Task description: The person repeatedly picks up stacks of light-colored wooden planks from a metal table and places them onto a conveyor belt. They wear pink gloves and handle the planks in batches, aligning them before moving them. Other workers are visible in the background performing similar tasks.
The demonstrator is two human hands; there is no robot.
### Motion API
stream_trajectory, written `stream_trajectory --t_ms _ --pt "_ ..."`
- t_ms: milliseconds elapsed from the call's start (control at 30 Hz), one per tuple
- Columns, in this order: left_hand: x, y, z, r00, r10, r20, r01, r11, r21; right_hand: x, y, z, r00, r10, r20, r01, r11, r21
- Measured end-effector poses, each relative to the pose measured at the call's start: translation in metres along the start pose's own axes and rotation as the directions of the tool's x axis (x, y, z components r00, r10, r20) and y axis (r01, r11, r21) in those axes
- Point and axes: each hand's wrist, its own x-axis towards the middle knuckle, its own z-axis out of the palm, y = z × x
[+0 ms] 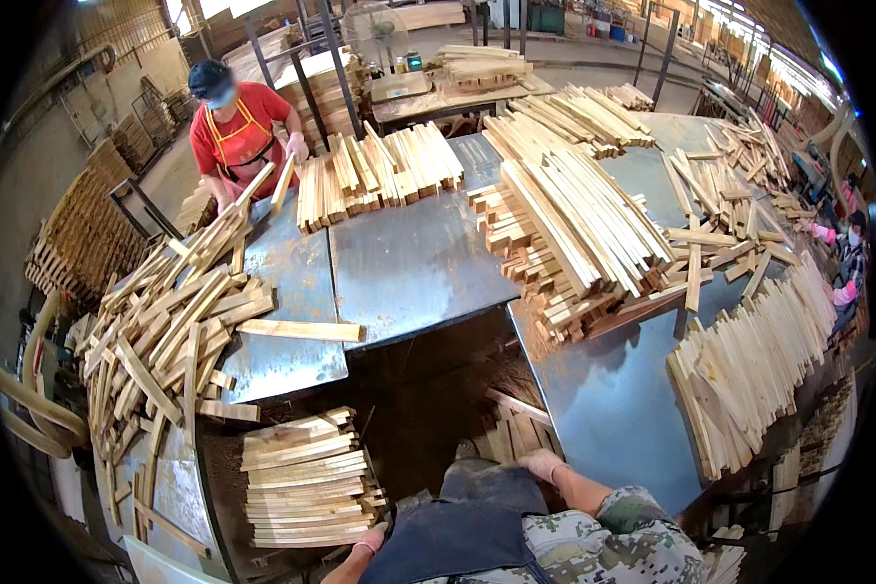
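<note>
Standing in the notch of the grey metal table (419, 263), the person keeps both hands low at the body, off the stock. Right hand (543, 468) rests loosely curled on the dark apron (457, 530), holding nothing that shows. Left hand (370, 540) sits at the apron's lower left edge, mostly hidden; cannot tell whether its fingers are closed.

Nearest the left hand, below the table's left wing, lies a squared stack of wooden slats (307, 477), edges aligned, seemingly sorted for easy lifting. A few slats (516, 428) lie on the sawdust floor just below the table's inner edge, close to the right hand.

Piles on the table, roughly six:
- jumbled heap (165, 321), left wing, likely unsorted
- single slat (300, 330) lying apart beside it
- neat rows (380, 175), far side
- tall cross-laid stack (574, 243), centre right
- fanned row (749, 360), right wing
- scattered pieces (730, 185), far right

One co-worker in a red shirt (236, 131) stands at the table's far-left edge, handling slats.
</note>
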Motion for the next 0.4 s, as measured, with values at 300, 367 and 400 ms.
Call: stream_trajectory --t_ms 300,367,400 --pt "0.066 0.196 -0.109 0.992 -0.107 -0.063 0.035 0.728 -0.685 0.143 -0.152 -0.188 0.986 0.167 0.031 -0.157 0.829 0.536" --pt "0.094 0.228 -0.130 0.998 -0.043 -0.052 -0.008 0.698 -0.717 0.179 -0.163 -0.196 0.972 0.168 0.163 -0.234 0.690 0.685" --pt "0.105 0.248 -0.143 0.998 -0.001 -0.055 -0.037 0.729 -0.683 0.197 -0.162 -0.201 0.986 0.115 0.116 -0.163 0.739 0.654"
